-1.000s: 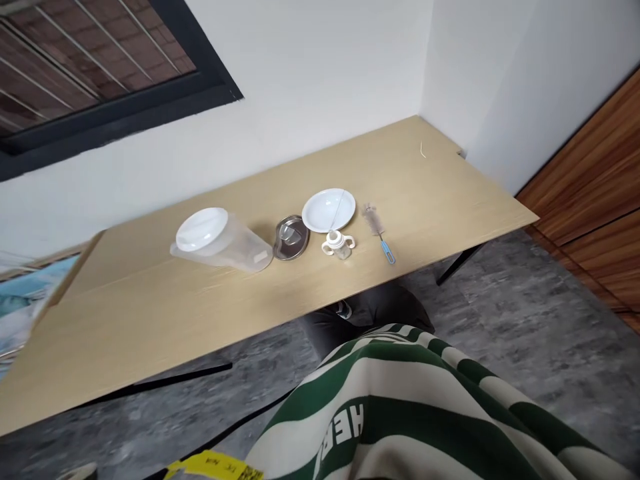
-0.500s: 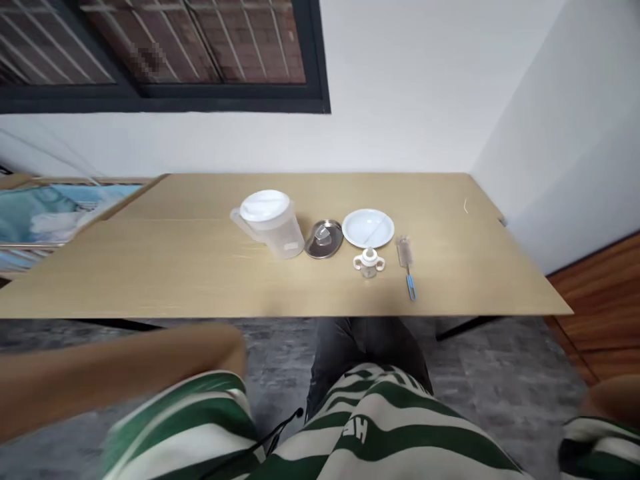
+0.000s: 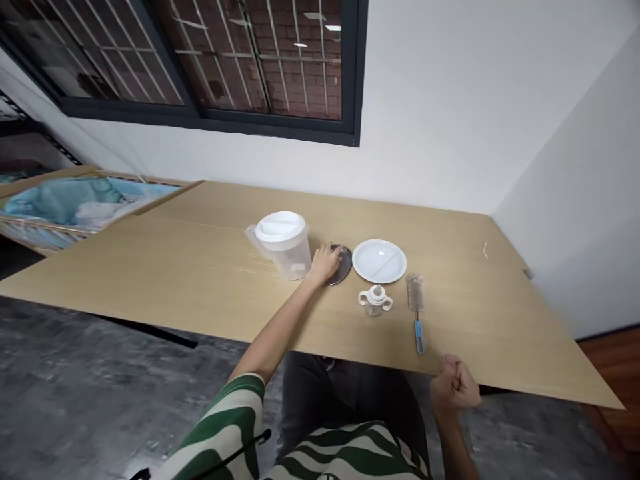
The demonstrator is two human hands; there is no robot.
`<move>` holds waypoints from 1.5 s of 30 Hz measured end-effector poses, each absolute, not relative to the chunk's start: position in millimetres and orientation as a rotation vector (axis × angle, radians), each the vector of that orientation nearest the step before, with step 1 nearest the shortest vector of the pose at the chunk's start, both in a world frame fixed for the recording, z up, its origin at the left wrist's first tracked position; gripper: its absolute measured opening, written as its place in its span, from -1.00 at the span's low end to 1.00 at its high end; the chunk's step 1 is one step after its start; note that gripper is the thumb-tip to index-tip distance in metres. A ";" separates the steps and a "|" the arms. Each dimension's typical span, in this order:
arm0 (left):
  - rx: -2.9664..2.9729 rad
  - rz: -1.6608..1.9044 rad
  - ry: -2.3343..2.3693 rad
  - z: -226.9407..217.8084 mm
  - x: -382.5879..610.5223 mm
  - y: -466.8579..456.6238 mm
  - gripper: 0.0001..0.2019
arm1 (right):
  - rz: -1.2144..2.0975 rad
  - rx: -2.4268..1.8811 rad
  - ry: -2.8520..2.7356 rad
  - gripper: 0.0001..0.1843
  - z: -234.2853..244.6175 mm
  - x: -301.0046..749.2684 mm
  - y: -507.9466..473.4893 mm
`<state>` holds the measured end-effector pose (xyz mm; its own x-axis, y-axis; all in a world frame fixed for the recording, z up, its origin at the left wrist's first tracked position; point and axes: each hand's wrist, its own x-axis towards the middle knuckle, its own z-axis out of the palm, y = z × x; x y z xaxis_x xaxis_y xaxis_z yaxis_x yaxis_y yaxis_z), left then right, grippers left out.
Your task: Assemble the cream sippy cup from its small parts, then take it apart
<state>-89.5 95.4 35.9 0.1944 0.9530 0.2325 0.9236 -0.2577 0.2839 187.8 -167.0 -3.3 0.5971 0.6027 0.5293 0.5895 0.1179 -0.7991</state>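
My left hand (image 3: pixel 325 263) reaches over the round metal dish (image 3: pixel 343 265), its fingers curled down at the dish's left side. Whatever lies under those fingers is hidden. Just left of this hand stands a translucent pitcher (image 3: pixel 287 250) with a white lid. A white plate (image 3: pixel 379 261) lies right of the dish. In front of the plate is a small clear baby bottle (image 3: pixel 375 301) with a white top and two handles. My right hand (image 3: pixel 454 385) is a loose fist at the table's front edge, nearest to a bottle brush (image 3: pixel 417 310) with a blue handle; nothing shows in it.
The wooden table (image 3: pixel 210 267) runs along a white wall under a barred window (image 3: pixel 260 67). At the far left is a crib (image 3: pixel 85 207) with blue bedding. A thin pale strand (image 3: pixel 485 250) lies on the right part of the table.
My left hand has come into view and reached the metal dish, covering the small clear piece seen there. My right hand has risen to the table edge. The view has shifted.
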 end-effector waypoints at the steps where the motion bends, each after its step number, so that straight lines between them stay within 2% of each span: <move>1: 2.347 0.515 1.890 31.3 -88.5 102.1 -0.66 | -0.031 -1.521 -0.985 -0.36 -5.7 187.3 -170.2; 4: 2.287 0.443 1.956 26.7 -92.3 111.1 -0.77 | -0.054 -1.533 -0.943 -0.40 -6.6 192.1 -177.1; 6: 2.252 0.465 1.987 32.0 -97.9 109.2 -0.76 | -0.036 -1.597 -0.926 -0.40 -5.8 197.2 -179.4; 10: 2.184 0.701 2.007 58.5 -102.1 74.1 -0.50 | 0.061 -1.581 -0.917 -0.39 -1.6 199.8 -169.3; 11: 2.169 0.810 1.942 65.6 -98.4 57.0 -0.43 | 0.158 -1.519 -0.928 -0.41 1.5 197.0 -162.8; 13: 1.998 1.332 1.351 75.8 -83.1 15.5 -0.33 | 0.497 -1.340 -0.966 -0.51 11.8 187.2 -146.8; 14: 1.952 1.473 1.103 78.1 -72.1 -6.7 -0.27 | 0.739 -1.236 -0.999 -0.53 19.0 180.8 -138.4; 16: 1.930 1.518 0.855 77.3 -47.2 -47.5 -0.32 | 1.226 -0.992 -1.068 -0.37 35.8 167.7 -123.7; 18: 2.031 1.491 0.780 72.5 -24.5 -76.3 -0.35 | 1.458 -0.843 -1.154 -0.29 52.3 157.7 -114.2; 21: 2.076 1.490 0.771 65.3 -5.7 -91.0 -0.42 | 1.397 -0.859 -1.270 -0.49 69.3 153.1 -107.4; 23: 2.087 1.526 0.791 60.4 -5.7 -86.2 -0.37 | 1.339 -0.915 -1.301 -0.56 74.6 156.4 -101.7; 27: 2.051 1.513 1.146 42.3 -21.6 -63.3 0.04 | 0.969 -1.079 -1.455 -0.50 76.6 167.3 -74.3; 29: 1.899 1.405 1.282 30.2 -26.6 -50.9 0.12 | 0.804 -1.087 -1.705 -0.53 75.7 170.0 -56.5; 34: 1.722 1.163 1.137 11.6 -18.9 -27.0 -0.15 | 0.762 -1.078 -2.111 -0.63 78.1 170.1 -27.4; 40: 1.789 1.108 1.135 6.3 -13.7 -17.3 -0.12 | 0.844 -1.124 -2.292 -0.65 95.5 170.0 -19.5; 45: 1.806 1.075 1.207 5.0 -12.8 -15.2 -0.15 | 0.713 -1.262 -2.342 -0.67 101.3 167.2 -21.7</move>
<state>-12.8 -15.2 5.0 0.2200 0.9424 0.2520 0.3589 -0.3184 0.8774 167.2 -21.7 101.3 -0.5219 0.8479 0.0927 0.6525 0.4669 -0.5969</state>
